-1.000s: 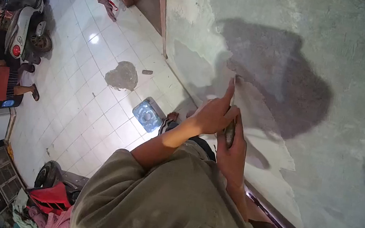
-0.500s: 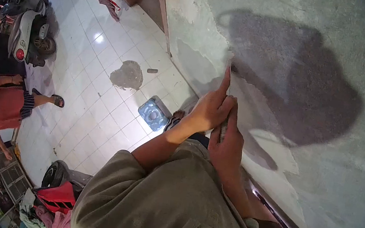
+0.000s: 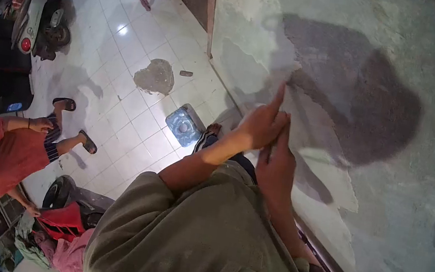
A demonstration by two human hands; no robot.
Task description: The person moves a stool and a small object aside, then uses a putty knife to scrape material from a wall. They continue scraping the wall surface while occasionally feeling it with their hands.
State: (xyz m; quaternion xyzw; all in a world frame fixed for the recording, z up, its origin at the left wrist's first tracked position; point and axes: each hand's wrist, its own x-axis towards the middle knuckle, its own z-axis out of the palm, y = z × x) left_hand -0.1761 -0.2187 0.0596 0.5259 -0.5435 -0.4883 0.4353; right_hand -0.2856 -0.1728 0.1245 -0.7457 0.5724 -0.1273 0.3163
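Observation:
Both my hands are together close to the grey plaster wall [image 3: 384, 215], in front of a rough-edged patch. My right hand [image 3: 276, 172] is closed around a thin flat tool [image 3: 271, 152] seen edge-on, most of it hidden by the fingers. Just ahead of it, my left hand [image 3: 261, 124] is closed over the same tool, its index finger stretched toward the edge of the patch. I cannot tell the tool's exact kind. A large shadow of my head and arms falls across the wall.
A blue plastic stool [image 3: 184, 126] stands by my foot on the white tiles [image 3: 120, 117]. Farther left are a grey cement patch [image 3: 155, 76], a parked scooter [image 3: 36, 21] and a person in red [image 3: 9, 157]. A red chair [image 3: 64, 220] and cloths [image 3: 70, 254] lie behind left.
My hands have shifted slightly right and down in view, still together near the patch edge. The person in red has stepped forward, one hand now near the red chair.

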